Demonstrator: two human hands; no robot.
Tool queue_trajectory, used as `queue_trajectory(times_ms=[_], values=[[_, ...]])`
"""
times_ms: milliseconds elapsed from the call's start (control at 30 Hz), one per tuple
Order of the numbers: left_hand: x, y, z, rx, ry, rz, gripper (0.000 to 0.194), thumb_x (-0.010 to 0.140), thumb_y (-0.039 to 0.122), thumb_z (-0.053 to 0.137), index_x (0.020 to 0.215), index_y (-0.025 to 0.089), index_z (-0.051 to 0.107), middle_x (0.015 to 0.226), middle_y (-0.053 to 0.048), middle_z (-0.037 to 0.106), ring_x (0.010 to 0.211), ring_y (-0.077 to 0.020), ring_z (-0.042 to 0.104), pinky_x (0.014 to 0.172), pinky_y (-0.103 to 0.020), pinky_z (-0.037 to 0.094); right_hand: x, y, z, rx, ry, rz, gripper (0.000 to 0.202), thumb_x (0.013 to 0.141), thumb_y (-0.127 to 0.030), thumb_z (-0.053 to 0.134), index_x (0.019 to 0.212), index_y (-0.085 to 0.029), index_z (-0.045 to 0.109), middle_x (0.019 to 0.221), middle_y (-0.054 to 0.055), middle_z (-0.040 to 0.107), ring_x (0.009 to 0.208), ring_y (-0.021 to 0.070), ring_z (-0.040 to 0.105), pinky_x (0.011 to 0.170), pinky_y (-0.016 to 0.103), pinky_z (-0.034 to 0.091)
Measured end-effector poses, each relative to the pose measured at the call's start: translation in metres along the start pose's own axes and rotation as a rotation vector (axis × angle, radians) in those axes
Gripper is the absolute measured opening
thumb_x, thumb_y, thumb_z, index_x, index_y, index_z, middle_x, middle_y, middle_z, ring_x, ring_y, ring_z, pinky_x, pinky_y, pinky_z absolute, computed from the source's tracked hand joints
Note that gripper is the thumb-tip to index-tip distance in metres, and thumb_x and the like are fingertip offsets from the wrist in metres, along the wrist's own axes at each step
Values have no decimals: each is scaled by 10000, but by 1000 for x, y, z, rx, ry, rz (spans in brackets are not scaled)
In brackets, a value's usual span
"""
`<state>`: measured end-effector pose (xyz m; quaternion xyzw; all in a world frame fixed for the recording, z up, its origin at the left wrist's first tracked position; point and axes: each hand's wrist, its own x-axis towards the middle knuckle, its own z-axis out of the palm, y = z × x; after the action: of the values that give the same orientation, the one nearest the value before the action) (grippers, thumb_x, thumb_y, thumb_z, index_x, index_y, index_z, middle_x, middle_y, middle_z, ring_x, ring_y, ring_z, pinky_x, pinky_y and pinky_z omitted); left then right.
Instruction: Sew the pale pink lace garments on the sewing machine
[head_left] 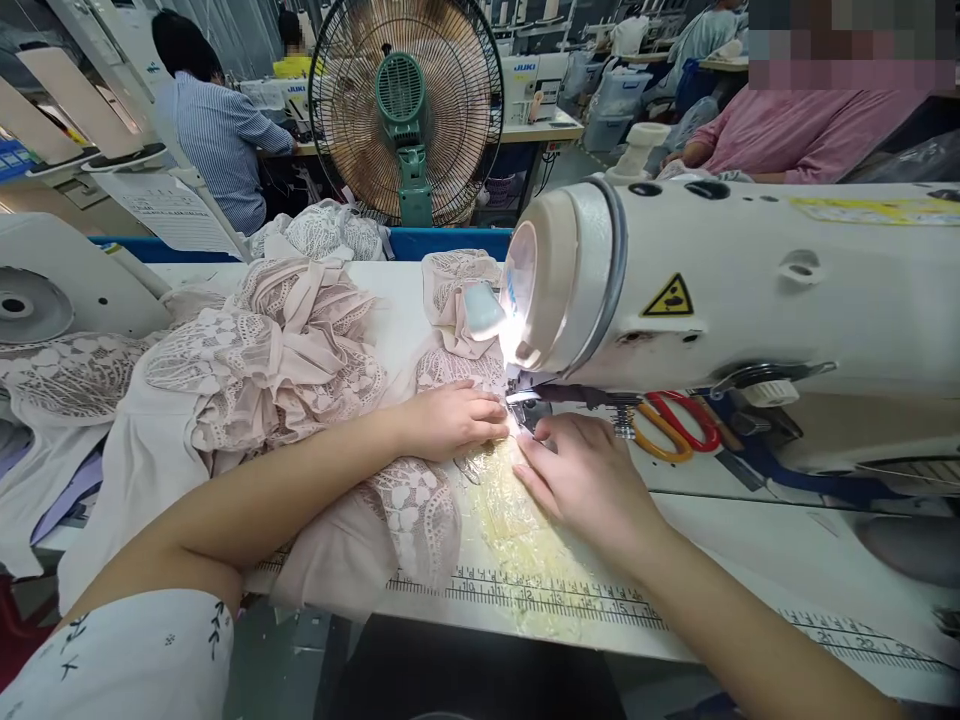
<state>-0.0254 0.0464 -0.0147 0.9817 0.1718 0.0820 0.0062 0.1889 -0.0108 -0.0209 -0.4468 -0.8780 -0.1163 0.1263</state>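
My left hand [454,420] lies flat on pale pink lace fabric [420,505], its fingers stretched toward the lit needle area of a sewing machine [720,280]. Just right of the presser foot [529,408], my right hand [589,475] rests over the machine bed, fingertips low and slightly apart. No object shows clearly between them. More of the lace piece [457,365] spreads behind my left hand, beneath the machine head. Yellowish clear film [517,510] covers the table surface between my hands. The needle tip is lost in the glare.
A heap of lace garments [292,350] lies to the left. Red- and orange-handled scissors [679,425] sit under the machine arm. A printed ruler [547,598] runs along the front edge. Behind stand a large fan [409,110] and a co-worker in stripes [217,140]; another wears pink [810,130].
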Motion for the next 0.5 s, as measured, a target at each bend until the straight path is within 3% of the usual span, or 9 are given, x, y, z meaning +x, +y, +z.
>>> queue_trajectory(times_ms=[167,500], values=[[0,-19,4,1,-72,-21,371,892,96,389,1206,190,563,1249,-85,574,1213,-240,450,973,-397,358,6,-4,4,-41,-60,56,234,819,-352,534,900,-183,675,880,89,604,869,274,490,768,368,325],[7,-40,5,12,-80,-81,318,903,150,435,1169,218,595,1263,-78,569,1180,-213,490,981,-385,368,2,-6,12,-35,83,47,226,789,-314,566,916,-170,685,809,83,601,813,265,503,730,360,342]])
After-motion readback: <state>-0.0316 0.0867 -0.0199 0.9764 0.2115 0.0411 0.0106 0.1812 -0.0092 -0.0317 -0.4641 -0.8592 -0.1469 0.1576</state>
